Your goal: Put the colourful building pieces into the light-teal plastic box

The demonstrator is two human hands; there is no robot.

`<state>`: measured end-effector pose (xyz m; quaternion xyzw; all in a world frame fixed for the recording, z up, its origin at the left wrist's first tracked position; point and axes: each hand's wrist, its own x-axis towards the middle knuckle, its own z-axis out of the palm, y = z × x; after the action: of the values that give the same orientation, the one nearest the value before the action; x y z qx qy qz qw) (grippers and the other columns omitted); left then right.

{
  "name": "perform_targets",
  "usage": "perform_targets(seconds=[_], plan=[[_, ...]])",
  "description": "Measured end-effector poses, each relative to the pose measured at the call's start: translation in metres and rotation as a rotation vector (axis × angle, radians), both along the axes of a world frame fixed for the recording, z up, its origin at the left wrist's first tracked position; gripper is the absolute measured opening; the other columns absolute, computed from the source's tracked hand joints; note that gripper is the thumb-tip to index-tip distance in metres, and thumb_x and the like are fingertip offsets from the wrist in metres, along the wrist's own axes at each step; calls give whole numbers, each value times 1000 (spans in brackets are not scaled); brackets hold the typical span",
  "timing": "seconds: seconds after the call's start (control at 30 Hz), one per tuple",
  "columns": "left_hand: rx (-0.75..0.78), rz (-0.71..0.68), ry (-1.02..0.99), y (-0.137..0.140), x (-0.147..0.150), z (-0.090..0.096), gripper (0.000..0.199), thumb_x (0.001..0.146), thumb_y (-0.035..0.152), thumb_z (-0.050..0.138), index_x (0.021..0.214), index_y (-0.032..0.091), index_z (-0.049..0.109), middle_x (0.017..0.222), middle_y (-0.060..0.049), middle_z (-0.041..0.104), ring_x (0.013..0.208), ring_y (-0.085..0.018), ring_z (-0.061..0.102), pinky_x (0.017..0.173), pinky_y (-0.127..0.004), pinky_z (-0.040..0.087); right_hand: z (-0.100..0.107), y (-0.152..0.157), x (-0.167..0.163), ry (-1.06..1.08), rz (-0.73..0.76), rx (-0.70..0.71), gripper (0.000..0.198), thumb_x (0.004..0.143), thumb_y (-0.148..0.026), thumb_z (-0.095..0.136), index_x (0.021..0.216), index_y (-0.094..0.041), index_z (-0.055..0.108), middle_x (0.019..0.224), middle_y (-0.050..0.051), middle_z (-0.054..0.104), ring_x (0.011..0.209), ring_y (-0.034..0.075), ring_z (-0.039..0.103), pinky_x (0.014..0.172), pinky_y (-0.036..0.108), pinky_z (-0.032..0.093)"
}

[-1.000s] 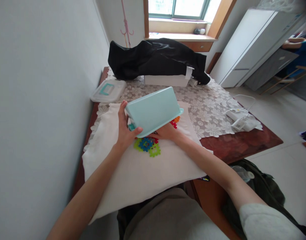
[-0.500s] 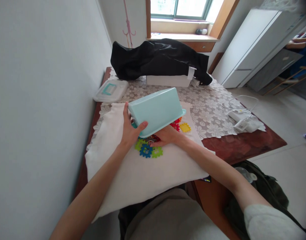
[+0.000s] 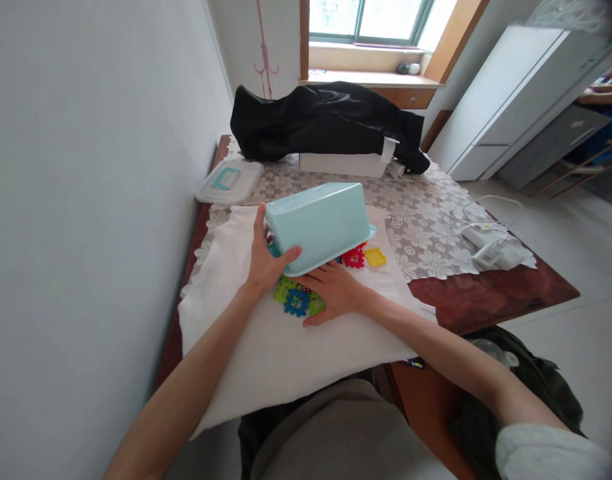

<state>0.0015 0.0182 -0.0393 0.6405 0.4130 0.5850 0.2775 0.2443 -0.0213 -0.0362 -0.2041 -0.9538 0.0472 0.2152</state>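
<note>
My left hand (image 3: 269,260) grips the near left end of a light blue plastic box (image 3: 321,223), which is tilted on its side with its opening turned down and away from me. Under its lower rim my right hand (image 3: 339,290) lies spread, palm down, over colourful toothed plastic pieces, its fingertips partly hidden by the box. A blue square piece (image 3: 297,302) and green pieces (image 3: 285,288) show left of that hand. Farther right are a red piece (image 3: 355,256) and a yellow frame-like piece (image 3: 375,257). The inside of the box is hidden.
A white cloth (image 3: 246,360) covers the near part of the table, over a lace tablecloth (image 3: 421,233). A clear lid with a teal handle (image 3: 229,182) lies at the back left. Black fabric (image 3: 331,120) covers something behind. A white device with a cable (image 3: 491,243) sits right.
My right hand has drawn out from under the box toward me and flattened over the pieces, covering part of the green ones. My left hand still grips the box.
</note>
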Motion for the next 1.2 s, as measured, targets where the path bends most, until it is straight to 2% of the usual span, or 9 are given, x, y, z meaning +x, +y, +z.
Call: perform_targets(seconds=[0.07, 0.2, 0.27, 0.43, 0.53, 0.67, 0.83, 1.07, 1.2], plan=[[12, -2, 1, 1, 0, -2, 133, 79, 71, 97, 184, 40, 22, 190, -14, 27, 166, -43, 46, 129, -55, 49, 0, -11, -4, -3, -43, 27, 95, 91, -79, 82, 167, -25, 63, 157, 20, 70, 145, 46, 61, 125, 63, 46], [44, -6, 20, 2, -4, -4, 135, 77, 72, 98, 184, 42, 22, 191, -14, 23, 167, -45, 45, 129, -58, 48, -2, -17, -10, -22, -65, 122, 54, 110, -59, 70, 157, -33, 72, 155, 16, 71, 140, 41, 63, 116, 60, 50], [77, 1, 43, 4, -9, -2, 138, 74, 75, 99, 184, 42, 23, 191, -14, 23, 169, -47, 41, 131, -61, 46, -2, -11, -10, -38, -51, 160, 45, 113, -50, 67, 154, -35, 74, 152, 15, 73, 136, 38, 65, 112, 55, 52], [246, 12, 105, 10, -25, 2, 153, 62, 88, 98, 185, 42, 19, 193, -12, 15, 178, -50, 20, 139, -65, 35, -4, 17, -5, -56, -10, 216, 41, 114, -46, 66, 153, -37, 75, 146, 11, 76, 132, 35, 68, 113, 52, 54], [340, 28, 137, 14, -31, 2, 159, 57, 92, 97, 185, 42, 18, 194, -13, 10, 179, -52, 9, 142, -69, 27, -4, 39, -6, -73, -20, 195, 35, 115, -43, 63, 144, -32, 79, 134, 11, 81, 122, 35, 72, 112, 51, 56], [387, 44, 157, 17, -32, 2, 164, 51, 97, 95, 185, 41, 19, 194, -14, 8, 178, -55, 4, 142, -73, 22, -9, 55, -7, -64, -71, 176, 31, 115, -45, 64, 134, -30, 82, 133, 10, 82, 124, 36, 71, 116, 53, 54], [349, 43, 163, 15, -30, 3, 171, 43, 101, 94, 185, 39, 21, 193, -16, 9, 178, -57, 5, 143, -73, 17, -18, 49, 11, -79, -35, 272, 33, 116, -46, 62, 137, -32, 82, 124, 9, 85, 117, 33, 75, 112, 52, 59], [327, 11, 182, 15, -29, 3, 170, 43, 99, 96, 184, 41, 22, 193, -16, 6, 177, -59, 3, 140, -77, 20, -10, 36, 56, -43, 68, 159, 48, 110, -56, 68, 148, -28, 79, 132, 13, 85, 125, 31, 79, 107, 47, 66], [361, -4, 199, 14, -29, 3, 167, 47, 94, 98, 185, 40, 19, 193, -17, 7, 177, -59, 5, 140, -77, 20, -13, 29, 77, 99, 87, 187, 34, 110, -47, 67, 134, -30, 84, 117, 11, 86, 117, 30, 80, 102, 49, 68]])
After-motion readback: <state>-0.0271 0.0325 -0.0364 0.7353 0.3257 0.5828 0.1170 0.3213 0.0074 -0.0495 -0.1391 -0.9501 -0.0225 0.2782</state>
